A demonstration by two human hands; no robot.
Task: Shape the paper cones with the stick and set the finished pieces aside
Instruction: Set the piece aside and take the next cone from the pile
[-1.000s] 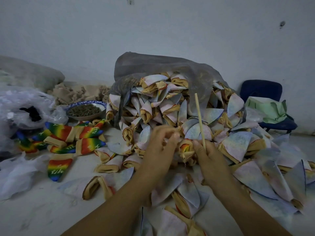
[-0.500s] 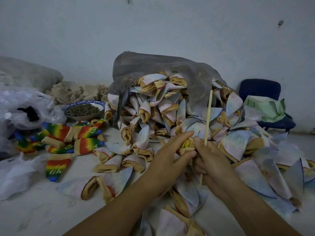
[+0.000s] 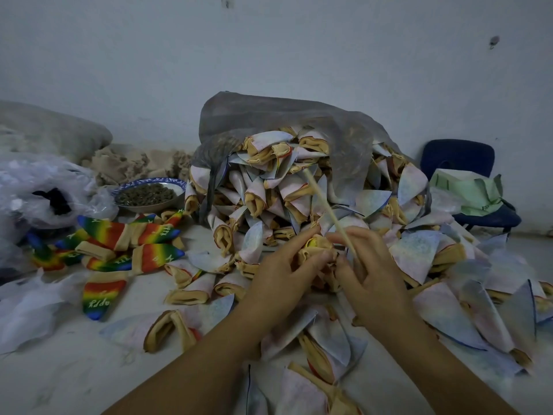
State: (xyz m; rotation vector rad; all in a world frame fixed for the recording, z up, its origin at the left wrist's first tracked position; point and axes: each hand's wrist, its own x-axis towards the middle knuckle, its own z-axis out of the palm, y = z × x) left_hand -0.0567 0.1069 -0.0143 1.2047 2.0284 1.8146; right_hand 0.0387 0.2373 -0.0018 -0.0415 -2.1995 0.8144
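Head view looks down on both hands meeting in front of a pile [image 3: 257, 199] of pale paper cones with tan rolled rims. Left hand [image 3: 287, 274] curls its fingers and thumb round one cone [image 3: 317, 245], holding it with its tan and yellow mouth turned up. Right hand [image 3: 371, 280] sits just beside it, touching the same cone, with its fingers closed round the lower part of the stick [image 3: 328, 209]. The stick slants up and to the left from that grip, with its top end in front of the pile. Its lower tip is hidden behind the fingers, so I cannot tell whether it is inside the cone. The pile spills out of a grey bag [image 3: 284, 121] against the wall and spreads over the floor [image 3: 59, 378] to the right and toward the camera, with more cones lying under both forearms. To the left, well apart from the hands, lies a cluster of rainbow cones [image 3: 119, 235]. Behind these stands a bowl [image 3: 143, 208] with a blue-patterned rim, filled with small dark bits. A clear plastic bag [image 3: 36, 187] lies crumpled at the far left. At the far right a blue chair [image 3: 457, 157] carries green paper [image 3: 469, 190].
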